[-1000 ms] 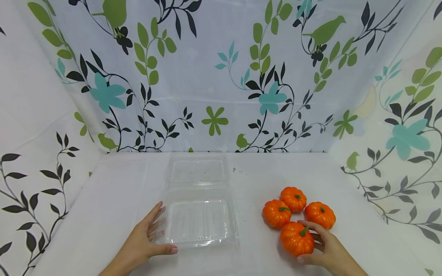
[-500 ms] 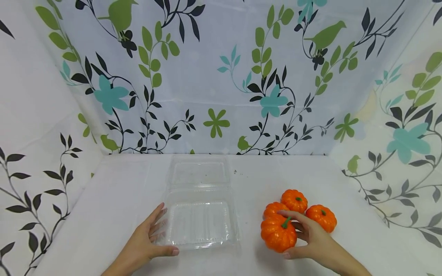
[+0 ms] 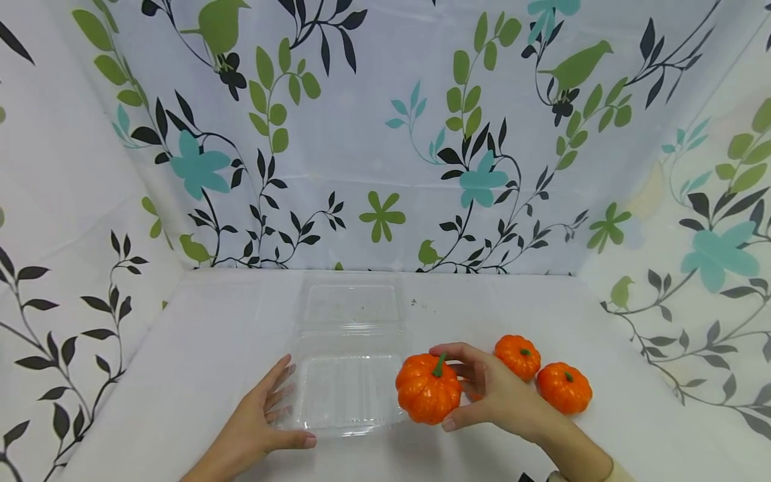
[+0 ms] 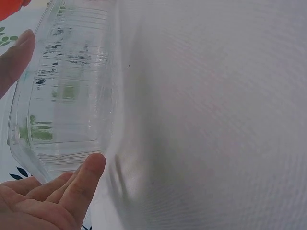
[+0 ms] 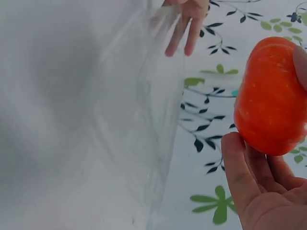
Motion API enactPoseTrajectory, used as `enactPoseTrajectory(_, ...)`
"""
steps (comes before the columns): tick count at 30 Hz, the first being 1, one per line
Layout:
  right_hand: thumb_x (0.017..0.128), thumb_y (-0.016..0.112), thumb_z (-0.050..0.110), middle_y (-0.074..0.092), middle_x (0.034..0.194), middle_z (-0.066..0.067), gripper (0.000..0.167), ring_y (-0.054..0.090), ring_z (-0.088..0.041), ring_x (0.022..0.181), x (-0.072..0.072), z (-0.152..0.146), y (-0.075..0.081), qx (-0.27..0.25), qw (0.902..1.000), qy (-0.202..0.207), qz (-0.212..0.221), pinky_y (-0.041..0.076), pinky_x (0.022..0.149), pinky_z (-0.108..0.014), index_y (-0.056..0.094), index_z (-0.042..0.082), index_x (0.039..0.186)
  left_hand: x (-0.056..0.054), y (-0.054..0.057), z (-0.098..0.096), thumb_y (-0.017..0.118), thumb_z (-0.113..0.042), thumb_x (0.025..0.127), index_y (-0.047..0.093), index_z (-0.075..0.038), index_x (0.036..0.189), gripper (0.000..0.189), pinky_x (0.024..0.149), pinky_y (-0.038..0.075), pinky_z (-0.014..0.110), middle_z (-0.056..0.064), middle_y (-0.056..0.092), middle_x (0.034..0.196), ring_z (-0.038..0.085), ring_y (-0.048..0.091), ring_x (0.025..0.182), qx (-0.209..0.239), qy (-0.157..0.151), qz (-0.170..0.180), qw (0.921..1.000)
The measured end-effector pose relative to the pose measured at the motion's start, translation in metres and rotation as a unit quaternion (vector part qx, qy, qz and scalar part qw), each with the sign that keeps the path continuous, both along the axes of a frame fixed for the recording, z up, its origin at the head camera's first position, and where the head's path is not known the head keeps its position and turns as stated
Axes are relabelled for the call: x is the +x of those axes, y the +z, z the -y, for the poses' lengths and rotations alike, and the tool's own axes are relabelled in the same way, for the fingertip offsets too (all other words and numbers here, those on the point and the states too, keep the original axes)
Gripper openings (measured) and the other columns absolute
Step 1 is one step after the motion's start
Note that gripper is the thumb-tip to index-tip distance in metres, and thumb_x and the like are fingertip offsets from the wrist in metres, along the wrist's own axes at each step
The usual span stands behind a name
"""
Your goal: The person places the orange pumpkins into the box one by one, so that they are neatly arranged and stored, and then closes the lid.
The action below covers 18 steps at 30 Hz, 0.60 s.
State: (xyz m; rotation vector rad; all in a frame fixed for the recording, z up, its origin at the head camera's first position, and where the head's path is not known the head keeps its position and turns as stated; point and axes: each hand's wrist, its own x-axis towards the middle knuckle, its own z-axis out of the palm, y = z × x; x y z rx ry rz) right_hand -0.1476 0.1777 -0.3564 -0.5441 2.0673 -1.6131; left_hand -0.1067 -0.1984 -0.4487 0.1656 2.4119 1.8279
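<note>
My right hand (image 3: 500, 395) holds a small orange toy pumpkin (image 3: 426, 389) with a green stem between thumb and fingers, raised at the right edge of a clear plastic clamshell box (image 3: 346, 391). The right wrist view shows the pumpkin (image 5: 271, 96) gripped from its sides. At the box's left side is my left hand (image 3: 253, 422), fingers extended and thumb along the front corner. In the left wrist view a fingertip of the left hand (image 4: 53, 203) meets the box wall (image 4: 72, 115). Nothing lies in the box.
The box's lid (image 3: 352, 302) lies folded back behind it. Two more pumpkins, one at the back (image 3: 518, 356) and one at the right (image 3: 564, 388), sit on the white tabletop (image 3: 217, 328). Another pumpkin is mostly hidden behind my right hand. A patterned cloth (image 3: 337, 134) rises behind.
My right hand has lifted the pumpkin from the front of the group and carried it left to the box's right edge. My left hand has stayed beside the box.
</note>
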Motion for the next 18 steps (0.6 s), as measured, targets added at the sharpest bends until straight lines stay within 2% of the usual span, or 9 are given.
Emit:
enactPoseTrajectory(8,0.073,0.089,0.002,0.054,0.141,-0.013,0.079,0.054,-0.033,0.126,-0.017,0.042,0.003,-0.058,0.9981,-0.008,0.02,0.055,0.096,-0.042,0.051,0.008,0.142,-0.002,0.003,0.0,0.099,-0.017,0.061,0.017,-0.01,0.161,0.13,0.105,0.049,0.043,0.025,0.024,0.163,0.05,0.037,0.139,-0.011,0.005,0.025,0.9996)
enactPoseTrajectory(12,0.076,0.088,0.003,0.052,0.142,-0.014,0.077,0.053,-0.034,0.127,-0.026,0.059,-0.002,-0.088,0.9956,-0.013,0.031,0.057,0.094,-0.045,0.051,0.007,0.143,-0.001,0.004,0.0,0.1,-0.017,0.06,0.018,-0.011,0.162,0.13,0.104,0.049,0.042,0.024,0.026,0.162,0.049,0.039,0.139,-0.017,0.011,0.033,0.9993)
enactPoseTrajectory(18,0.078,0.088,0.007,0.052,0.142,-0.012,0.072,0.051,-0.032,0.127,-0.036,0.082,-0.014,-0.097,0.9943,-0.014,0.043,0.057,0.095,-0.042,0.053,0.008,0.14,0.0,0.004,-0.001,0.1,-0.019,0.06,0.018,-0.012,0.162,0.13,0.105,0.047,0.046,0.024,0.028,0.161,0.048,0.039,0.139,-0.023,0.017,0.042,0.9987)
